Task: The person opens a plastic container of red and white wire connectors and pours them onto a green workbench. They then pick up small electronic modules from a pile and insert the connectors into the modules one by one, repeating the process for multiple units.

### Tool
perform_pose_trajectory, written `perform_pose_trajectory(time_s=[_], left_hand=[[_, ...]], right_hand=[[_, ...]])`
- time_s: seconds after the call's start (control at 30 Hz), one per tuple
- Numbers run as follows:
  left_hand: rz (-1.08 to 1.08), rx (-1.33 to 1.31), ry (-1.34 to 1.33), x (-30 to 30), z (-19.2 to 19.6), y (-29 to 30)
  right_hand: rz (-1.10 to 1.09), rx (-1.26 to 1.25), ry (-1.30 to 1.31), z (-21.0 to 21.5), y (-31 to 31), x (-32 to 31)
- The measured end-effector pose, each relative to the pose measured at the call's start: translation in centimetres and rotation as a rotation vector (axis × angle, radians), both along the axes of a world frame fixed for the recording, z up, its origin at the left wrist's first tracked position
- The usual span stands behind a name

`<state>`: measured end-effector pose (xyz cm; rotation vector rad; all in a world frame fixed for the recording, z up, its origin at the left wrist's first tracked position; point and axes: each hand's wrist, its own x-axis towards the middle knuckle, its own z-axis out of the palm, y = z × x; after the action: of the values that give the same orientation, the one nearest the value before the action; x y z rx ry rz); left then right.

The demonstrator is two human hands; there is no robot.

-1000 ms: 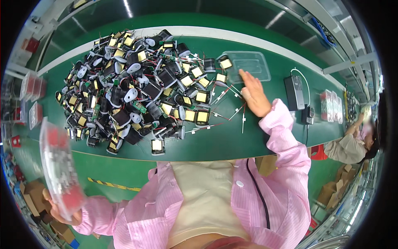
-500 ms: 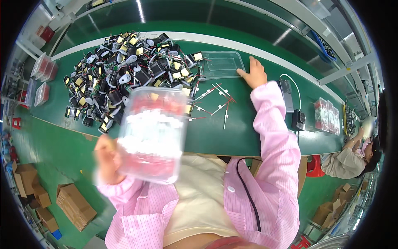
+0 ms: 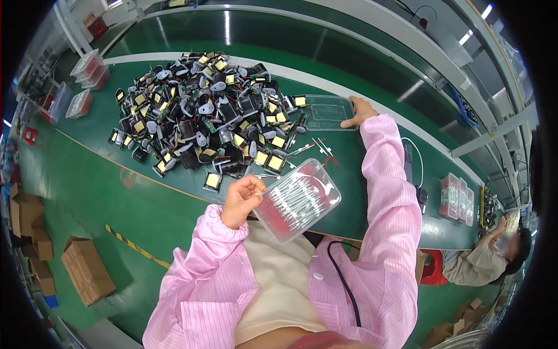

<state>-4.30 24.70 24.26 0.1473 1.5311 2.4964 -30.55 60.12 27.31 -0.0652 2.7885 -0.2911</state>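
Note:
My left hand (image 3: 241, 200) pinches the corner of a clear plastic box (image 3: 336, 200), which is tilted above the table's front edge. Inside it lie many thin white pieces with red wires, bunched together. Farther away, my right hand (image 3: 361, 112) is curled round the right end of a clear plastic lid (image 3: 328, 100) lying flat on the green table, thumb and fingers on its edges. Several loose wired pieces (image 3: 322, 145) lie between the lid and the box, partly hidden by the box. To the left is a large pile of small black and grey electronic parts with yellow pads (image 3: 203, 116).
Filled clear boxes (image 3: 453, 198) stand at the table's right, others (image 3: 90, 72) at its far left. A grey device with a white cable (image 3: 418, 154) lies beyond my right sleeve. A co-worker (image 3: 485, 256) sits at far right. Cardboard boxes (image 3: 87, 270) stand on the floor.
The box in my left hand has swung rightward and tilted, so its contents now show sharply. My right hand stays at the lid's end. The whole view has shifted somewhat.

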Motion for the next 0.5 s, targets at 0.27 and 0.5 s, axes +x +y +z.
perform_pose_trajectory(time_s=[0.27,0.5], left_hand=[[0.001,-0.065,0.070,-0.1,-1.0,0.5],[-0.014,-0.070,0.046,0.2,-1.2,-0.1]], right_hand=[[0.217,0.088,0.133,0.8,-0.7,-0.8],[0.138,0.088,0.164,2.1,-1.9,-0.3]])
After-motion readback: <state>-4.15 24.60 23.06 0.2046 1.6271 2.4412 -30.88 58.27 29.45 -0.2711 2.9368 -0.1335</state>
